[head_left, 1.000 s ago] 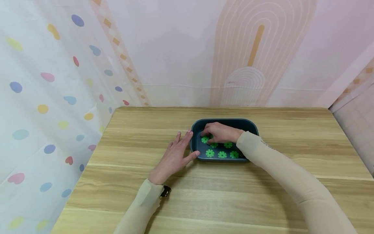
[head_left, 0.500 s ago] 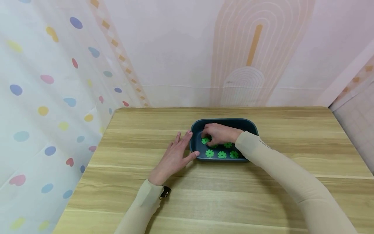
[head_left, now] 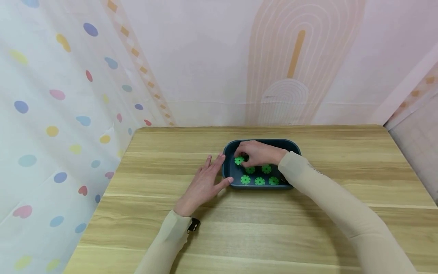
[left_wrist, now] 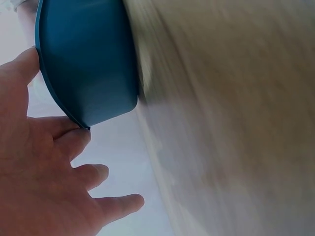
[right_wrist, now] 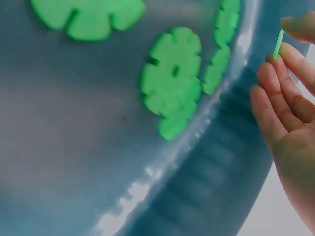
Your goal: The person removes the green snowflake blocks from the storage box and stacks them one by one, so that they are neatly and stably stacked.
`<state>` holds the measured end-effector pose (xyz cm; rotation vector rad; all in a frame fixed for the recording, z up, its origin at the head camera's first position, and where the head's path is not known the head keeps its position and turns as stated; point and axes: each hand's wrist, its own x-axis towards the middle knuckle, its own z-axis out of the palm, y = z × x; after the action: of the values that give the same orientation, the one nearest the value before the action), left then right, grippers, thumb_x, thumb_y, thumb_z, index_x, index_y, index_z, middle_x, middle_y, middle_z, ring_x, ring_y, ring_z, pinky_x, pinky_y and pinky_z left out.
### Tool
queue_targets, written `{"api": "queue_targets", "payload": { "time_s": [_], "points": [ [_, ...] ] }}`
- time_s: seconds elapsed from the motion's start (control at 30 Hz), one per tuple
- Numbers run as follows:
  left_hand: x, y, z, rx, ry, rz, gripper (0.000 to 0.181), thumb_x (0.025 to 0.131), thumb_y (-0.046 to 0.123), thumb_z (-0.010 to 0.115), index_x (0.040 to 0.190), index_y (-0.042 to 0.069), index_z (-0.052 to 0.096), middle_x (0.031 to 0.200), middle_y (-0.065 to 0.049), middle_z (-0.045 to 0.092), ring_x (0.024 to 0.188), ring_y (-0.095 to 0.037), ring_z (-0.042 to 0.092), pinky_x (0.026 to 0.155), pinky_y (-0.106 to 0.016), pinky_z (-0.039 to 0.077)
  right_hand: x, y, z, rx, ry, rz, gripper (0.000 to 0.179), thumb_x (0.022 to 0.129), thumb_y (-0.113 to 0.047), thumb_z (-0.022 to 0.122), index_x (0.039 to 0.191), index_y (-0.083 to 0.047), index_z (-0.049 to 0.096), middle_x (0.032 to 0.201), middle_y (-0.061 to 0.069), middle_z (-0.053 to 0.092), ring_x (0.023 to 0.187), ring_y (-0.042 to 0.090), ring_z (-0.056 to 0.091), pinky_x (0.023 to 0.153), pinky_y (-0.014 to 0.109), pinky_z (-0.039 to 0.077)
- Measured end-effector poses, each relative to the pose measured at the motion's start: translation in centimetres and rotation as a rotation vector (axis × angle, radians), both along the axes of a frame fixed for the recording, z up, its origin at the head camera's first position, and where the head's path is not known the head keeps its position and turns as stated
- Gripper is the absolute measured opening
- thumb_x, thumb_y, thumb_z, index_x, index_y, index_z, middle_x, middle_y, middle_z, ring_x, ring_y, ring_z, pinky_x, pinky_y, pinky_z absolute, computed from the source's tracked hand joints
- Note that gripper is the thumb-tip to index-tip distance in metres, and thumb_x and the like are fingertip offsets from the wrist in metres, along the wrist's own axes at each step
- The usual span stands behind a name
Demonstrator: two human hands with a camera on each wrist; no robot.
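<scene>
A dark blue-green tray (head_left: 263, 187) with rounded corners stands on the table, and several green notched plastic discs (head_left: 259, 181) lie on its floor. My right hand (head_left: 258, 153) is inside the tray's left half and pinches one green disc (head_left: 239, 161) between thumb and fingers. That pinched disc (right_wrist: 278, 44) appears edge-on in the right wrist view. My left hand (head_left: 203, 184) lies at the tray's left end with spread fingers, its fingertips touching the rim; the left wrist view shows the same contact on the tray's outer wall (left_wrist: 91, 64). My right hand and sleeve hide part of the tray.
The wood-grain table (head_left: 260, 232) extends around the tray on every side. A patterned curtain (head_left: 205, 68) hangs behind the table's far edge and along its left side. A black strap (head_left: 193, 224) shows at my left wrist.
My right hand has lifted slightly off the tray floor, pinching a disc, and another disc beneath it shows more. My left hand has stayed at the rim.
</scene>
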<state>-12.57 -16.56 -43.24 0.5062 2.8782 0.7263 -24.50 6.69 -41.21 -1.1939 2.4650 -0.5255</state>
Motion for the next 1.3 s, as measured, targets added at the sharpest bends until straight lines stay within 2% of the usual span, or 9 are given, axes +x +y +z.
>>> {"api": "queue_targets", "payload": {
  "time_s": [0.2, 0.57, 0.77, 1.07, 1.3],
  "points": [
    [-0.4, -0.1, 0.0, 0.009, -0.006, 0.001, 0.083, 0.104, 0.057, 0.055, 0.167, 0.016, 0.021, 0.171, -0.004, 0.021, 0.159, -0.033, 0.005, 0.123, -0.063, 0.017, 0.1, 0.6, 1.6, -0.029, 0.004, -0.023, 0.034, 0.097, -0.020, 0.074, 0.129, -0.010, 0.070, 0.125, 0.004, 0.062, 0.107, 0.020, 0.058, 0.099, 0.040, 0.052],
    [-1.0, -0.2, 0.2, 0.036, -0.038, 0.009, 0.082, 0.104, 0.056, 0.056, 0.167, 0.017, 0.022, 0.171, -0.005, 0.021, 0.159, -0.036, 0.003, 0.120, -0.071, 0.011, 0.4, 1.9, 3.9, -0.085, 0.016, -0.065, 0.035, 0.097, -0.017, 0.073, 0.131, -0.010, 0.069, 0.124, 0.004, 0.062, 0.110, 0.022, 0.059, 0.099, 0.040, 0.053],
    [-1.3, -0.3, 0.1, 0.037, -0.027, 0.003, 0.078, 0.106, 0.055, 0.052, 0.167, 0.019, 0.021, 0.171, -0.004, 0.022, 0.158, -0.038, 0.005, 0.120, -0.071, 0.011, 1.0, 3.0, 4.7, -0.143, 0.068, -0.069, 0.035, 0.096, -0.017, 0.074, 0.129, -0.008, 0.070, 0.127, 0.006, 0.063, 0.111, 0.023, 0.060, 0.100, 0.041, 0.053],
    [-1.4, -0.5, 0.1, 0.054, -0.001, 0.012, 0.070, 0.108, 0.051, 0.048, 0.167, 0.019, 0.024, 0.170, -0.004, 0.025, 0.158, -0.038, 0.007, 0.120, -0.071, 0.012, 2.3, 4.4, 5.7, -0.242, 0.098, -0.065, 0.033, 0.095, -0.016, 0.074, 0.127, -0.006, 0.071, 0.125, 0.008, 0.065, 0.112, 0.027, 0.063, 0.101, 0.047, 0.053],
    [-1.5, -0.5, 0.1, 0.043, 0.006, 0.023, 0.070, 0.108, 0.050, 0.049, 0.166, 0.018, 0.026, 0.170, -0.005, 0.026, 0.159, -0.037, 0.007, 0.121, -0.069, 0.014, 3.6, 5.1, 5.9, -0.271, 0.137, -0.088, 0.034, 0.095, -0.018, 0.075, 0.127, -0.007, 0.071, 0.124, 0.006, 0.065, 0.108, 0.025, 0.062, 0.097, 0.043, 0.055]
  ]
}}
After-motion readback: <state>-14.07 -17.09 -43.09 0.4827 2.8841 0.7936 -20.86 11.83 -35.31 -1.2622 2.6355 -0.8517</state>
